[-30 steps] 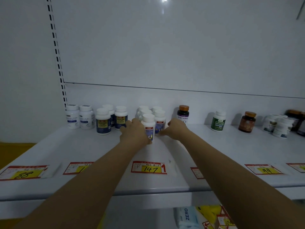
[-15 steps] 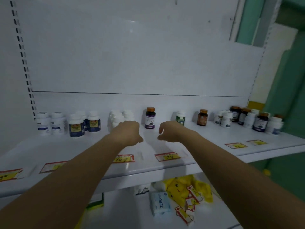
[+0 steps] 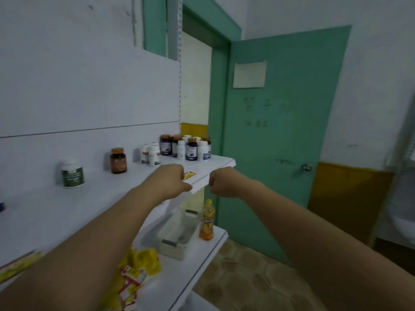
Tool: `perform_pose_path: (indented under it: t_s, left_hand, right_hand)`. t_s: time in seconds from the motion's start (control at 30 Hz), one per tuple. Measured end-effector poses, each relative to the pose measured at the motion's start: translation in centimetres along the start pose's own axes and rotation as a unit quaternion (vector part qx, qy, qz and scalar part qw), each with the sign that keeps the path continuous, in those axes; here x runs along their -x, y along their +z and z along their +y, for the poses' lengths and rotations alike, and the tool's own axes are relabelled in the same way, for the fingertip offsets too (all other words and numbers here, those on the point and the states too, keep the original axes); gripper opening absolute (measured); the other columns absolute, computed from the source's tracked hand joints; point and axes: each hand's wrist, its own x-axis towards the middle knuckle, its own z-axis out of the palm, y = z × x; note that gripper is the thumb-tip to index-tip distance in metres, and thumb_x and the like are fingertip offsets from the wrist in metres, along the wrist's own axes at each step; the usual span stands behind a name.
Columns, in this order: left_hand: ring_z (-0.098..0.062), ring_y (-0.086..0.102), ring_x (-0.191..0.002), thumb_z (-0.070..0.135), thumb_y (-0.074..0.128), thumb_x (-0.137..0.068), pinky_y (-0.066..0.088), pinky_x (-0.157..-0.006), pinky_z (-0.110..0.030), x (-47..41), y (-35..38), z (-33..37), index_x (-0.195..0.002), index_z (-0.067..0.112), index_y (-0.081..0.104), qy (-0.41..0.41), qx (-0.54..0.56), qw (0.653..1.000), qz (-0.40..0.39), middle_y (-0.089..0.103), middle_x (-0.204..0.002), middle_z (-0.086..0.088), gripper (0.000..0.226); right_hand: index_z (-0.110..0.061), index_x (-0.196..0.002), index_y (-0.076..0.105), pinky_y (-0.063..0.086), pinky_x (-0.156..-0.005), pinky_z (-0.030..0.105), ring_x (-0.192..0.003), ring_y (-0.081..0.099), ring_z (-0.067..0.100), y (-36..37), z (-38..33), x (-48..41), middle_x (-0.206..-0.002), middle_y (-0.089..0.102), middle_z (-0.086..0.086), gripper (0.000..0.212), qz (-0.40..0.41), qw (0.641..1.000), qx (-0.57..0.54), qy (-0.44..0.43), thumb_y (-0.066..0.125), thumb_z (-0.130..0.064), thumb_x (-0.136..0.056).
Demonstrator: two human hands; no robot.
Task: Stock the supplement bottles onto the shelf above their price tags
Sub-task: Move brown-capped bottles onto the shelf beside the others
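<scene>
Amber bottle (image 3: 118,161), orange-capped, upright

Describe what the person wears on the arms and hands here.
Nothing worn shows. The left hand and right hand are bare: no gloves, rings or watch visible. The left forearm and right forearm are bare to the frame's edge, no sleeve in view. Slight blur could hide small details.
</scene>
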Motion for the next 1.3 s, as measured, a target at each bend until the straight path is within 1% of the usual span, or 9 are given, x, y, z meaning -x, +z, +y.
perform_pose_path:
  t_s: [0.17, 0.3, 0.47, 0.63, 0.8, 0.97, 1.07, 1.17, 1.3]
  left_hand:
    - [-0.023, 0.058, -0.095, 0.033, 0.064, -0.084, 0.047, -0.079, -0.031, -6.3, 4.1, 8.2, -0.111, 0.009, 0.059, 0.057, 0.021, 0.998, -0.011, 0.063, -0.112, -0.01, 0.037]
    - [-0.021, 0.054, -0.078, 0.032, 0.063, -0.084, 0.04, -0.062, -0.027, -11.6, 6.5, 13.4, -0.099, 0.008, 0.059, 0.091, 0.024, 0.995, -0.033, 0.062, -0.098, -0.011, 0.029]
    - [-0.022, 0.05, -0.08, 0.029, 0.061, -0.084, 0.041, -0.071, -0.031, -19.3, 9.9, 17.5, -0.089, 0.014, 0.051, 0.107, 0.027, 0.993, -0.052, 0.053, -0.091, -0.007, 0.019]
    - [-0.023, 0.05, -0.08, 0.031, 0.061, -0.085, 0.041, -0.069, -0.031, -27.5, 12.5, 18.8, -0.098, 0.009, 0.057, 0.095, 0.017, 0.995, -0.019, 0.053, -0.09, -0.006, 0.025]
    - [-0.024, 0.05, -0.075, 0.028, 0.06, -0.086, 0.038, -0.064, -0.03, -34.5, 12.4, 17.7, -0.091, 0.009, 0.055, 0.063, 0.015, 0.998, -0.001, 0.054, -0.087, -0.01, 0.02]
    - [-0.024, 0.053, -0.077, 0.028, 0.06, -0.086, 0.039, -0.061, -0.03, -38.9, 11.0, 16.2, -0.095, 0.005, 0.062, 0.012, 0.039, 0.998, 0.046, 0.061, -0.091, -0.014, 0.025]
    - [-0.027, 0.059, -0.087, 0.031, 0.059, -0.086, 0.047, -0.072, -0.035, -40.0, 10.2, 14.5, -0.101, 0.005, 0.064, -0.026, 0.035, 0.994, 0.096, 0.065, -0.1, -0.014, 0.03]
    - [-0.023, 0.059, -0.09, 0.027, 0.059, -0.086, 0.049, -0.078, -0.037, -40.5, 8.9, 12.2, -0.101, 0.01, 0.063, -0.086, 0.028, 0.98, 0.179, 0.064, -0.102, -0.009, 0.023]
    - [-0.021, 0.053, -0.088, 0.02, 0.054, -0.087, 0.044, -0.07, -0.031, -40.2, 7.9, 8.5, -0.104, 0.01, 0.06, -0.227, -0.016, 0.944, 0.24, 0.061, -0.105, -0.01, 0.021]
  right_hand:
    - [-0.002, -0.109, 0.065, 0.051, -0.091, 0.035, -0.106, 0.06, 0.029, -0.6, 11.2, 0.3, -0.113, 0.066, 0.015, 0.031, 0.022, 0.997, 0.002, 0.075, 0.046, -0.013, -0.088]
    - [-0.003, -0.107, 0.067, 0.051, -0.09, 0.036, -0.105, 0.061, 0.029, -1.1, 18.5, -0.9, -0.11, 0.068, 0.014, 0.029, 0.026, 0.994, -0.006, 0.109, 0.05, -0.015, -0.086]
    - [-0.007, -0.107, 0.067, 0.05, -0.084, 0.03, -0.104, 0.06, 0.025, -0.5, 25.8, -5.1, -0.111, 0.067, 0.011, 0.028, 0.034, 0.991, -0.028, 0.13, 0.052, -0.016, -0.086]
    - [-0.01, -0.11, 0.066, 0.048, -0.088, 0.029, -0.107, 0.059, 0.024, 0.2, 30.7, -12.1, -0.113, 0.067, 0.009, 0.028, 0.041, 0.993, -0.025, 0.11, 0.052, -0.016, -0.086]
    - [-0.009, -0.115, 0.063, 0.046, -0.091, 0.028, -0.112, 0.057, 0.024, -0.4, 32.6, -20.9, -0.119, 0.064, 0.009, 0.03, 0.012, 0.998, -0.03, 0.063, 0.052, -0.016, -0.088]
    - [-0.009, -0.123, 0.058, 0.043, -0.087, 0.028, -0.114, 0.055, 0.026, -0.8, 31.2, -29.4, -0.125, 0.061, 0.01, 0.035, -0.001, 0.999, -0.045, -0.029, 0.053, -0.016, -0.088]
    - [-0.004, -0.129, 0.052, 0.045, -0.086, 0.032, -0.112, 0.055, 0.03, -0.1, 29.3, -34.3, -0.125, 0.059, 0.016, 0.041, -0.014, 0.994, -0.056, -0.093, 0.053, -0.017, -0.089]
    - [-0.013, -0.137, 0.042, 0.045, -0.09, 0.035, -0.115, 0.053, 0.027, 0.3, 27.0, -38.0, -0.131, 0.055, 0.011, 0.052, -0.013, 0.983, -0.094, -0.156, 0.057, -0.02, -0.088]
    - [-0.013, -0.134, 0.043, 0.041, -0.077, 0.03, -0.111, 0.054, 0.027, 1.2, 25.1, -41.0, -0.128, 0.056, 0.012, 0.052, -0.014, 0.959, -0.141, -0.247, 0.061, -0.023, -0.086]
